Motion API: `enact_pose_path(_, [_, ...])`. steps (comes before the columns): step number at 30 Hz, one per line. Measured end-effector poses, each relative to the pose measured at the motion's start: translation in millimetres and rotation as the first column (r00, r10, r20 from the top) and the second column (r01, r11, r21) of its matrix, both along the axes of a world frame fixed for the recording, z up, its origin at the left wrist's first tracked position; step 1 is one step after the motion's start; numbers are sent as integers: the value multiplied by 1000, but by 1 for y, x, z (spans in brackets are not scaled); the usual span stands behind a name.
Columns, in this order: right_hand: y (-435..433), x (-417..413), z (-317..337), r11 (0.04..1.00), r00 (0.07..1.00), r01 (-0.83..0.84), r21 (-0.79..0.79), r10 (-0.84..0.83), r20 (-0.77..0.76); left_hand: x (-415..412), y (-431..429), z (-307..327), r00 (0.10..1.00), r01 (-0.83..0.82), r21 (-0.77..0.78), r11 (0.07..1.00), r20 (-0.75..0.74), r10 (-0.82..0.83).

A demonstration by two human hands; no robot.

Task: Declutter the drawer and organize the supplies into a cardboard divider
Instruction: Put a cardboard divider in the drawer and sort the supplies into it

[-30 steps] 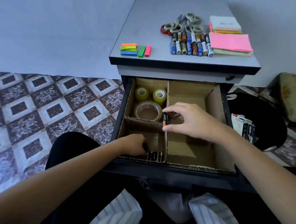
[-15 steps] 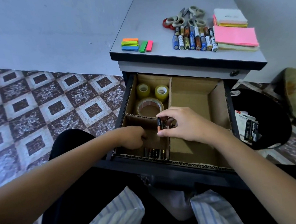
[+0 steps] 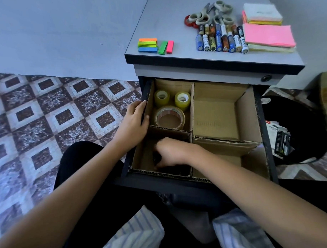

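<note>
Now the right hand (image 3: 170, 153) is sinking into the divider (image 3: 223, 144) at frame centre, grasp unclear; the left hand (image 3: 136, 117) is instead gripping the side of the drawer (image 3: 166, 185).

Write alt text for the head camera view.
A person's right hand reaches into the near-left compartment of a cardboard divider in an open drawer; the left hand grips the drawer's left edge. Three tape rolls sit in the compartment behind.

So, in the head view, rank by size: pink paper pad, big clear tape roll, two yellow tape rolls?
1. pink paper pad
2. big clear tape roll
3. left yellow roll and right yellow roll: alike, unranked
</note>
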State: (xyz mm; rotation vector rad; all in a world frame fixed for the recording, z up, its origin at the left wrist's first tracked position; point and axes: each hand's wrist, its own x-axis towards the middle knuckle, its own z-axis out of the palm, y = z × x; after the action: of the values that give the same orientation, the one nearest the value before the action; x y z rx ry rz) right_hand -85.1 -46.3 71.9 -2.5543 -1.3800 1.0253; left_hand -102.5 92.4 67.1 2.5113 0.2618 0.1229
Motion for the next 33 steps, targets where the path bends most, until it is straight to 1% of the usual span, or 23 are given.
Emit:
enact_pose_path(4, [3,6,0,988,996,-84,-128,86,14,-1,-2,-6,999,-46,-67,997,-22,44])
enact_pose_path(7, [7,14,-6,984,999,-26,-177,19,-44,-2,-2,-8,998,-62,-74,995,-16,61])
enact_pose_path(10, [9,16,-8,991,995,23,-131,-35,-90,-2,-3,-8,997,-72,-86,994,-9,72])
enact_pose_path(13, [9,16,-10,992,984,13,-128,-35,-173,-3,-3,-7,997,-77,-90,993,-4,77])
enact_pose_path(16, [9,17,-16,986,987,16,-164,-42,-154,-3,-3,-8,997,-79,-96,992,-5,79])
enact_pose_path(22, [7,20,-16,995,979,36,-96,-55,-195,-3,-2,-9,997,-83,-94,992,-14,82])
enact_pose_path(25, [3,21,-4,995,990,54,-84,-65,-128,-3,-3,-7,997,-68,-92,993,-31,66])
enact_pose_path(26, [1,21,4,996,993,68,-58,-74,-97,-3,-2,-7,997,-63,-80,995,-48,60])
enact_pose_path(28, [-9,22,24,990,990,129,47,-126,-61,-3,0,-3,994,-75,-33,997,-79,72])
enact_pose_path(30, [-24,28,50,958,973,225,176,-214,-80,2,0,9,991,-117,21,993,-68,118])
enact_pose_path(32, [-41,37,80,906,943,329,264,-302,-138,11,-3,30,994,-113,61,992,11,113])
enact_pose_path(33, [-49,44,95,889,939,343,302,-323,-118,17,-5,43,995,-77,81,994,74,71])
